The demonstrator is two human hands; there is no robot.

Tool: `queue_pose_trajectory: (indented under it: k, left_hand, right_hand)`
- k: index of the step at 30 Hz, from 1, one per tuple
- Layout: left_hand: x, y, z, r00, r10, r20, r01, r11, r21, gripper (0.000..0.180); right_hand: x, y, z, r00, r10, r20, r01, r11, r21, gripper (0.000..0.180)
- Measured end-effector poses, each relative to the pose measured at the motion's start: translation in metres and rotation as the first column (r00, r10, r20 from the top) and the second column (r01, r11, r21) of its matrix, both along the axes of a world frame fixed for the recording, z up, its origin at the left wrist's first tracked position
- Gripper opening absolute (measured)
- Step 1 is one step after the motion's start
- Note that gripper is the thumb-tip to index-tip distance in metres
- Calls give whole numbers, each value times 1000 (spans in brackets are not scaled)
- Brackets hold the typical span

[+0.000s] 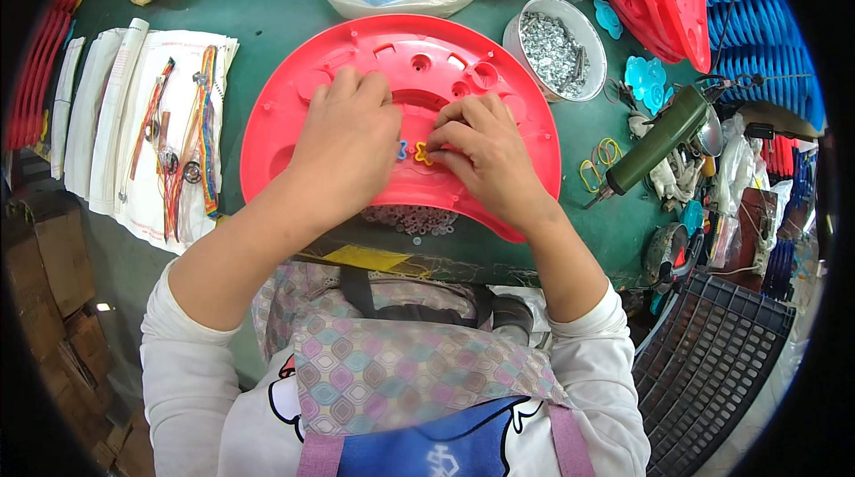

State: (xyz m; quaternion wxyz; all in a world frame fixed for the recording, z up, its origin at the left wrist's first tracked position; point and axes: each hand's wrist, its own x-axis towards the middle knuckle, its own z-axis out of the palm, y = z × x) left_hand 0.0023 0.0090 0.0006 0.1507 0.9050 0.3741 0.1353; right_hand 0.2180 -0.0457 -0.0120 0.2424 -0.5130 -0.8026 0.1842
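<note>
A red plastic shell with a curved outline lies on the table with its molded posts and recesses facing up. My left hand rests over its left part, fingers curled down; the fingertips and whatever they hold are hidden. Beside that hand's thumb side, a blue star-shaped piece peeks out. My right hand is bent over the shell's right middle, with thumb and fingers closed at a yellow star-shaped piece.
Behind the shell, a plastic bag holds colored star pieces. A white tub of small metal parts stands at right, near a green electric screwdriver. Wires lie on white sheets at left. Small pale rings lie at the table's front edge.
</note>
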Motion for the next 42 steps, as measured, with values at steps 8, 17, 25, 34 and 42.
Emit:
queue_pose_trajectory:
  k: [8,17,25,34,42]
  left_hand:
    - [-3,0,-2,995,22,98,-20,1000,-19,14]
    - [-31,-23,6,929,156,336,-162,987,-10,22]
    - [-108,-23,15,829,332,450,-367,930,-10,18]
    - [-300,42,0,570,797,198,-808,501,311,21]
    - [-326,32,-16,581,811,63,-797,552,244,23]
  right_hand:
    - [-1,2,7,998,12,67,-10,999,-32,17]
    - [-12,15,28,993,39,114,-21,988,-153,13]
    - [-18,22,42,975,12,222,61,946,-318,14]
    - [-28,33,63,921,53,386,88,937,-337,23]
    - [-153,87,67,951,308,13,-308,951,-12,25]
